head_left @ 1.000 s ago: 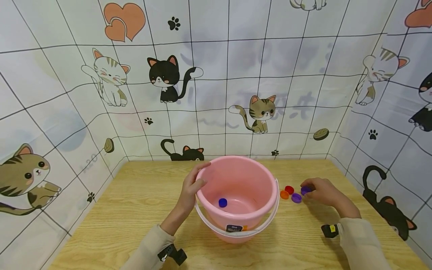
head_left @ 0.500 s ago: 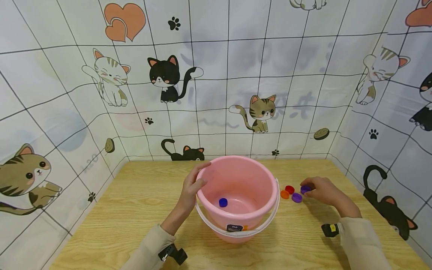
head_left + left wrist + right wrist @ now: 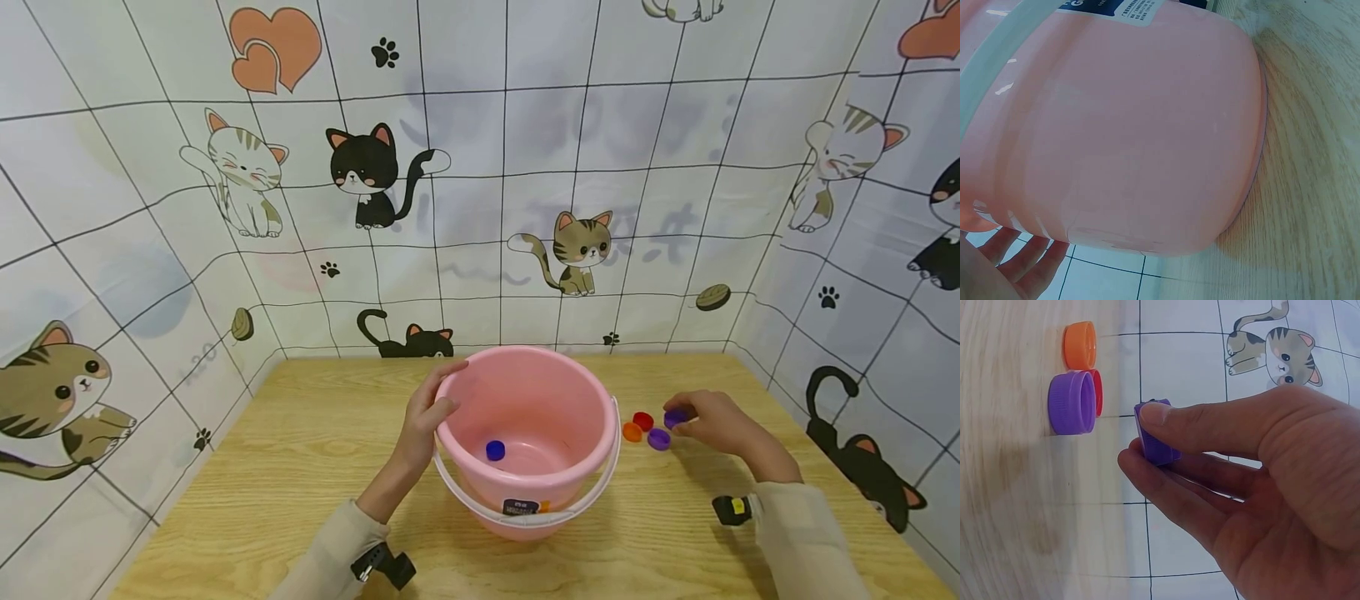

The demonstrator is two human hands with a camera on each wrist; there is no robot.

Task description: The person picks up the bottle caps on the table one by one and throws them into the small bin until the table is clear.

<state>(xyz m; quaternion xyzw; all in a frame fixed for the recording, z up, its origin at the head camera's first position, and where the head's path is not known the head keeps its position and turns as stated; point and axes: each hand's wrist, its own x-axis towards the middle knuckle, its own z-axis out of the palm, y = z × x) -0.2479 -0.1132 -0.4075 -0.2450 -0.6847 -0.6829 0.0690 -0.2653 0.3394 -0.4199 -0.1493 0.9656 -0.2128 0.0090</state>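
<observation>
A pink bucket (image 3: 525, 379) stands on the wooden table, its white handle (image 3: 525, 522) hanging down at the front. My left hand (image 3: 420, 421) grips the bucket's left rim, thumb over the edge and fingers along the outside. Inside, on the bottom, lies a blue bottle cap (image 3: 495, 451). To the right of the bucket, my right hand (image 3: 716, 427) pinches a purple bottle cap (image 3: 1159, 449) between thumb and fingers, just off the table. Near it lie another purple cap (image 3: 659, 439), an orange cap (image 3: 632, 432) and a red cap (image 3: 642, 422).
The table (image 3: 315, 467) extends on both sides of the bucket. A cloth wall (image 3: 480, 275) printed with cats and grid lines closes off the back and both sides. Black wrist cameras sit on both sleeves (image 3: 802, 533).
My right hand has risen very slightly and shifted a touch left with the purple cap. The left hand and the bucket have stayed in place.
</observation>
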